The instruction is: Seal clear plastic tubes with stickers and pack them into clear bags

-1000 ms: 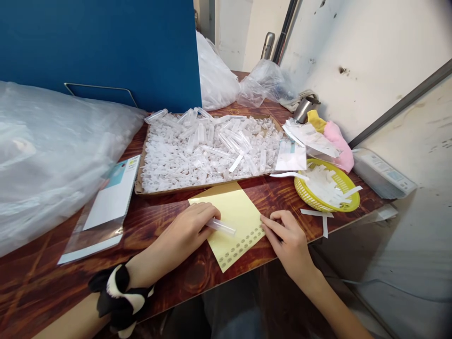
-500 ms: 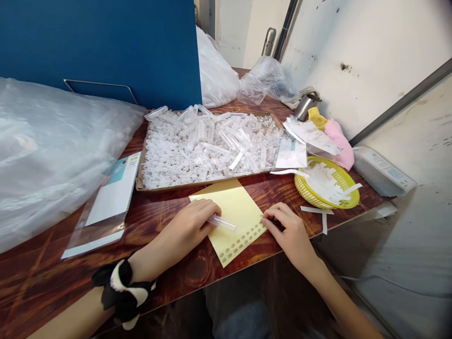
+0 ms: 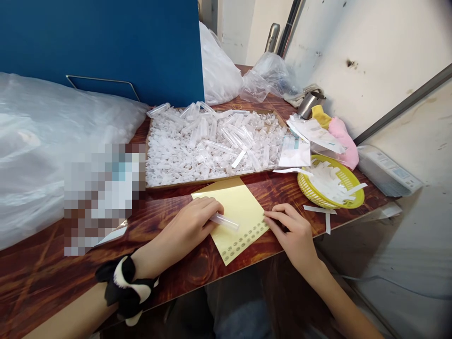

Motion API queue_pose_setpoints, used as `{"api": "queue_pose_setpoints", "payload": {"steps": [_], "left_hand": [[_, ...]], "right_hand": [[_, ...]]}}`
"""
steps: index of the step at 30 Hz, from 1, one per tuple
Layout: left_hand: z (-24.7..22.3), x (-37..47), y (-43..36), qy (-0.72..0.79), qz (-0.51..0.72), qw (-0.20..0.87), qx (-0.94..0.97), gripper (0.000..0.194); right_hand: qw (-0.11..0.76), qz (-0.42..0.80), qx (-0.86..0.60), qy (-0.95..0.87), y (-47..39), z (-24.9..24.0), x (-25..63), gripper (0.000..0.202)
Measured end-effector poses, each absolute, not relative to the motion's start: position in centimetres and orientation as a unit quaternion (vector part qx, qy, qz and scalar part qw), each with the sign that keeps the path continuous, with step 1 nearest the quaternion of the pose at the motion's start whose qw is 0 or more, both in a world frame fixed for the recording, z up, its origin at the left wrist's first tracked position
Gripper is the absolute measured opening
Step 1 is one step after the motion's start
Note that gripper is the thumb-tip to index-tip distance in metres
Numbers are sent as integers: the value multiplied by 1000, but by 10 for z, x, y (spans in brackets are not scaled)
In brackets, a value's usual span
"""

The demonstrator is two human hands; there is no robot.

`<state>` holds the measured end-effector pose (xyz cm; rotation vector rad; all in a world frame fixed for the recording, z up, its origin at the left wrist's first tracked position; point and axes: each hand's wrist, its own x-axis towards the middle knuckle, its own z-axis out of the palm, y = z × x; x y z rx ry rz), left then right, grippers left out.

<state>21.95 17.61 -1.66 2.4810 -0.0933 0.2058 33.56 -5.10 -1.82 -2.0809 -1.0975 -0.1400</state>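
Item: labelling station on a dark wood-grain desk. Left hand, black-and-white scrunchie at the wrist: fingers closed around one clear plastic tube, held lying across a yellow sticker sheet. Right hand: fingers narrow, thumb and forefinger pinched at the sheet's right edge, touching the row of small round stickers along its lower margin; whether a sticker is already lifted cannot be told. Behind the sheet: shallow cardboard tray heaped with like tubes and caps. Right of the tray: yellow plastic basket holding white paper strips, loose strips just beside it on the desk. Left: large clear plastic bag; rear: blue panel. Step in hand, as judged: picking a sticker off the sheet while the tube waits in the other hand. Next move calls for a clean peel with the fingertips, then bringing sticker and tube together, the tube held steady against rolling.
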Motion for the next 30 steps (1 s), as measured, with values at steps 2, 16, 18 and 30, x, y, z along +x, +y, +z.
{"api": "queue_pose_setpoints", "payload": {"steps": [2,16,18,30], "left_hand": [[-16,220,176,-36,79,319,944,10],[-1,215,166,-29,80,234,968,30],[1,214,165,-29,78,214,973,29],[-9,214,174,45,178,419,889,20]], "right_hand": [[385,-31,-825,-411,-50,-15,337,9],[297,-46,-820,-488,-50,-36,354,19],[309,-76,-805,-501,-53,-40,355,21],[643,155,-693,-286,3,6,309,20]]}}
